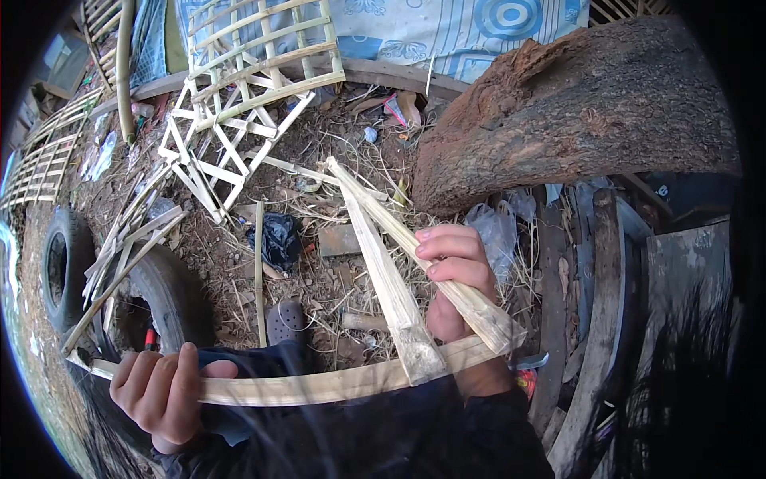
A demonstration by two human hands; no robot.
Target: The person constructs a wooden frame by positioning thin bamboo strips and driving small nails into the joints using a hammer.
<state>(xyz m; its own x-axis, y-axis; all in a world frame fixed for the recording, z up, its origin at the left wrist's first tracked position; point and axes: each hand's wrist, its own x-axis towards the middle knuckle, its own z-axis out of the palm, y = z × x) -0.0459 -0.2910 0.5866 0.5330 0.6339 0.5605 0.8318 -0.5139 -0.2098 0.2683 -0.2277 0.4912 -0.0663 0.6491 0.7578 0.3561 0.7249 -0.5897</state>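
Left hand (pixel 163 391): fingers clenched round the strip (pixel 319 389), near its left end
Strip: prob light and kinda springy, edges maybe splintery, so best gripped by the flats
Right hand (pixel 455 275): fingers wrapped over the right slat (pixel 471 307), beyond the strip
Left slat (pixel 391 295): looks stiff, best held mid-length
Tyre (pixel 171 291): seen past the strip's left end
Log (pixel 582 112): set beyond the strip's right end

Outdoors, dirt yard (pixel 327 283), tree trunk (pixel 590 116), tyres (pixel 169 294)

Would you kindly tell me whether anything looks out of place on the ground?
Yes, a crumpled black plastic bag lies on the brown soil, left of a flat brown block; it looks like stray litter.
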